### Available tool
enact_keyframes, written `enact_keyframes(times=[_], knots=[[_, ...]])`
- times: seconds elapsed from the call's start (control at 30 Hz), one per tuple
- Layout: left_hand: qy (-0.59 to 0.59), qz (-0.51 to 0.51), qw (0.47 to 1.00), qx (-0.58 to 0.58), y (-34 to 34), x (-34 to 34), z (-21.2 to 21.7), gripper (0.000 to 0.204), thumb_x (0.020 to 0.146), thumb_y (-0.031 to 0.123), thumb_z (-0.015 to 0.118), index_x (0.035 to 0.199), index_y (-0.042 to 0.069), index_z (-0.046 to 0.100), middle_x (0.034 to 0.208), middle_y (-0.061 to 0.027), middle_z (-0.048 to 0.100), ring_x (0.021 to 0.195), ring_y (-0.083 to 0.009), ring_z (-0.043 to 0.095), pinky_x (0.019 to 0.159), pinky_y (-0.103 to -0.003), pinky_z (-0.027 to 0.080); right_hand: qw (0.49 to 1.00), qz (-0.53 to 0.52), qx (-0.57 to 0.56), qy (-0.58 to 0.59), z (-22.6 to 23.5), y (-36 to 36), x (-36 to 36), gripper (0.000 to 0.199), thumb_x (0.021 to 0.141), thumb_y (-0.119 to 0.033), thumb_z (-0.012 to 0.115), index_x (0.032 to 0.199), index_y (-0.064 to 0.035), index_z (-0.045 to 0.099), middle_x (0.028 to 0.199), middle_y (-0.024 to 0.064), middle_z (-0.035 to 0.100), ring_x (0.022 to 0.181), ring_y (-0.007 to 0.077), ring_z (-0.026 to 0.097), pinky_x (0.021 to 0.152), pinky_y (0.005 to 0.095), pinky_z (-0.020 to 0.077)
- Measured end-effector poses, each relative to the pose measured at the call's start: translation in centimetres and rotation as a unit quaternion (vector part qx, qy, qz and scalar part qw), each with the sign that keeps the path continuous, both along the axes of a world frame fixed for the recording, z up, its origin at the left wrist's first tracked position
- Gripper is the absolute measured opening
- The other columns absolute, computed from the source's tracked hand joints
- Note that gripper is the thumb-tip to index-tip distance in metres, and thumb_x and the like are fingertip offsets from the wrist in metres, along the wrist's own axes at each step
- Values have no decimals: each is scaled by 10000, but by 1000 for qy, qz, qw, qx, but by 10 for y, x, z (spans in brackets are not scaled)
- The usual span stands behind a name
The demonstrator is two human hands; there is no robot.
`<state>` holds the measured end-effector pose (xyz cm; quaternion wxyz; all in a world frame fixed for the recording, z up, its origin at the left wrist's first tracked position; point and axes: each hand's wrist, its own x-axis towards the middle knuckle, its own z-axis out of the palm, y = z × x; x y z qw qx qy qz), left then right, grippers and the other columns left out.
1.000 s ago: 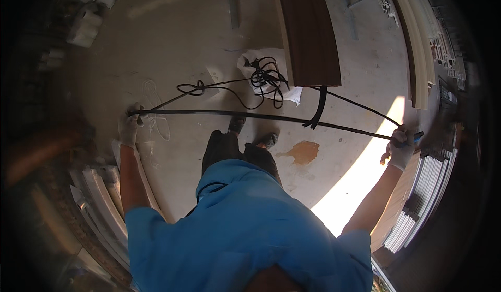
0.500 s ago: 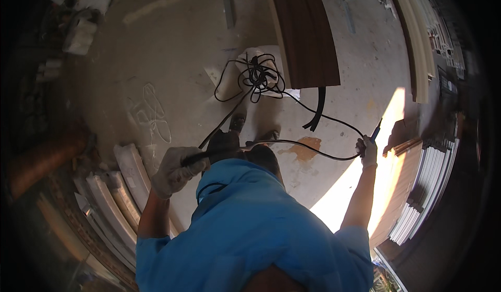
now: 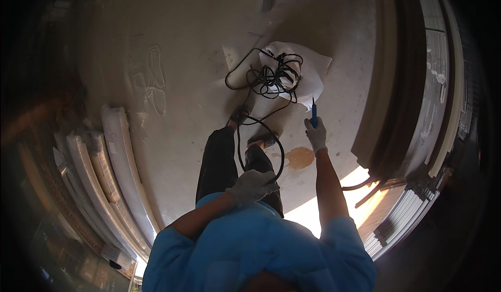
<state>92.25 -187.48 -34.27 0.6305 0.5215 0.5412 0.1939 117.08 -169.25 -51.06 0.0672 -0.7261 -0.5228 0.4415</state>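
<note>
In the middle of the head view, my left hand (image 3: 253, 187), in a pale glove, is closed on a black cord (image 3: 283, 161) in front of my body. The cord loops up past my feet to a tangled heap that rests on a white sheet or bag (image 3: 313, 65) on the floor. My right hand (image 3: 316, 135), also gloved, grips a slim blue-handled tool (image 3: 314, 115) with a thin dark tip pointing away from me. The tip appears just over the white sheet's near edge. Its exact kind is too small to tell.
Long brown and pale boards (image 3: 386, 93) run along the right side. Wrapped long packages (image 3: 125, 151) lie at the left. A brown stain (image 3: 299, 158) marks the concrete floor near my feet. Sunlight falls across the floor at the lower right.
My hands were spread wide with cord stretched between them. My left hand has come in toward the middle, and my right hand has moved left with the blue tool. The view has turned right.
</note>
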Motion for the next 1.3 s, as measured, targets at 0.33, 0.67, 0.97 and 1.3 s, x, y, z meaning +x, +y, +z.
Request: enact_keyframes(times=[0.33,0.67,0.97,1.3], knots=[[-41,-71,992,96,-63,77,-138,264,900,368,641,923,105,640,847,-88,654,731,-277,686,651,-414,526,992,116,-46,-4,-208,46,-163,230,864,-295,715,967,-93,678,735,76,658,664,208,641,660,382,502],[-177,-189,962,-89,-77,95,-211,244,919,342,596,953,111,668,1015,-105,685,821,-286,711,696,-437,536,878,458,61,-126,-420,11,-260,395,874,-342,677,1186,-107,627,1171,174,671,1044,379,662,883,484,536],[-197,-115,951,-210,-104,108,-218,249,929,333,579,980,107,672,873,-143,717,816,-308,716,736,-454,534,865,454,-212,-22,-308,-42,-178,425,860,-423,712,1097,-75,652,952,191,715,982,355,692,825,454,517],[17,-201,976,-85,-89,90,-163,320,934,396,606,1001,93,685,872,-160,724,850,-344,707,848,-461,501,903,150,-402,37,106,-56,-47,232,845,-151,743,1000,-12,640,752,34,646,593,82,571,545,238,460]])
